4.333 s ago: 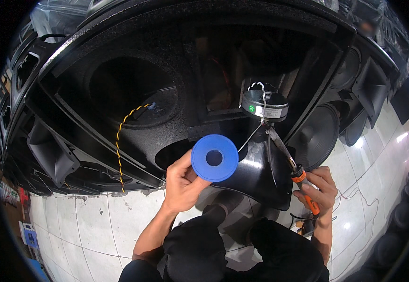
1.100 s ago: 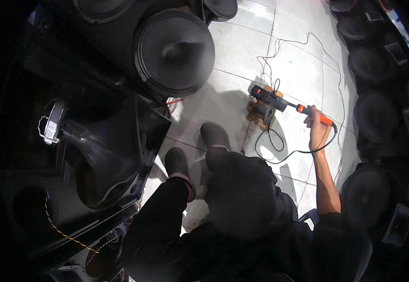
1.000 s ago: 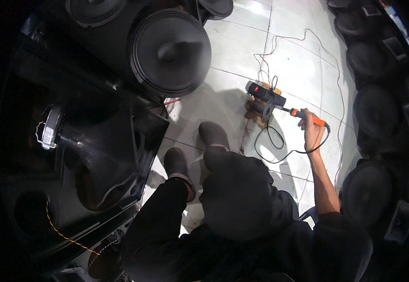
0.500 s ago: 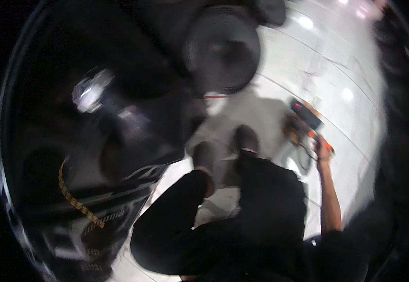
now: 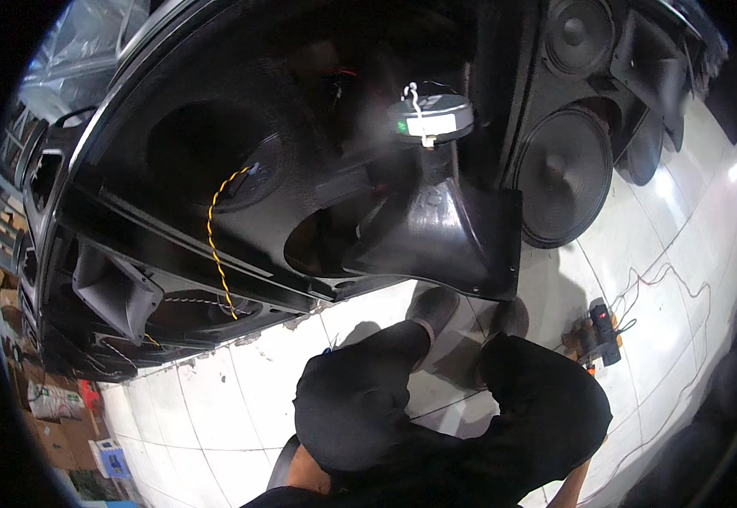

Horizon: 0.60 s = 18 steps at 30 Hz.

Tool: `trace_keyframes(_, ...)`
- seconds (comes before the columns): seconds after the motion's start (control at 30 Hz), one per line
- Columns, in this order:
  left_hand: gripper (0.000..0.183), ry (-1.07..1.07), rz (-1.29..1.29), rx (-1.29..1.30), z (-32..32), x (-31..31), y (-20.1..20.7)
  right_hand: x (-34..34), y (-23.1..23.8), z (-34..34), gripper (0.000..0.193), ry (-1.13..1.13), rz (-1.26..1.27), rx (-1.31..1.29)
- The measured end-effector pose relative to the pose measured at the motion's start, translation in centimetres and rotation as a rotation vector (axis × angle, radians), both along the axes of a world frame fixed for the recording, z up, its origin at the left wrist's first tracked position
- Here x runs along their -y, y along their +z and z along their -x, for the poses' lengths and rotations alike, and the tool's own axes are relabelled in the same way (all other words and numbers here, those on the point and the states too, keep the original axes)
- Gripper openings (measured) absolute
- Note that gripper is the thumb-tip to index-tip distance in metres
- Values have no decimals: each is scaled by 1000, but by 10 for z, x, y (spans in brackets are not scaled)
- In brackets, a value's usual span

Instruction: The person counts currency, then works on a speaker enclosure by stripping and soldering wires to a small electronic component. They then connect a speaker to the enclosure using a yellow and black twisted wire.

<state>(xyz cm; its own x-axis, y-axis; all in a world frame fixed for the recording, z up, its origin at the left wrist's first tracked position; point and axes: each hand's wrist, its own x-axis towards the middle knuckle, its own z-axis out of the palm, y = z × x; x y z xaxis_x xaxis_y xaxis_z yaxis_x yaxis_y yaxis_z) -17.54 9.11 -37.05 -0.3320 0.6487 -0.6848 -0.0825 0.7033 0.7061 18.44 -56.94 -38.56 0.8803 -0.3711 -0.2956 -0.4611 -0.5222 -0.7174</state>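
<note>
Both of my hands are hidden behind my black-clad legs. Bare skin of my left arm (image 5: 307,470) shows at the lower edge, and a strip of my right forearm (image 5: 573,487) passes beside the right knee. Beyond that knee, a black tool with orange parts (image 5: 604,333) is on the tiles, its kind unclear. Directly ahead stands a black speaker horn (image 5: 436,229), its flared mouth towards my feet. A round driver (image 5: 436,117) with a white label and white wire tops its neck. Behind lies a large black speaker cabinet (image 5: 216,102) with round openings.
A yellow-and-black twisted wire (image 5: 211,224) hangs from the cabinet. Another horn (image 5: 117,292) sits at its left end. Round speaker cones (image 5: 565,178) stand at the back right. A thin cable (image 5: 700,339) trails over the white floor (image 5: 224,398). Cardboard boxes (image 5: 68,444) are at lower left.
My view has swung, bringing the horn and more of the cabinet into sight. Earlier my right hand was at the tool's orange end; now my knee hides that hand.
</note>
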Motion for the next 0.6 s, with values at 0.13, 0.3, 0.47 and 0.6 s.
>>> trace_keyframes(0.13, 30, -135, -177, 89, -62, -18, 44, -101, 128, -42, 39, -126, 90, 427)
trace_keyframes(0.3, 27, -521, -509, 314, -173, -25, 199, -283, 293, -63, 31, 281, -178, 582)
trace_keyframes(0.47, 18, -745, -739, 431, -216, -2, 308, -399, 369, -100, 43, 1136, 20, 999)
trace_keyframes(0.6, 24, -890, -1006, 365, -231, -6, 311, -476, 386, -108, 56, 1507, 137, 1267)
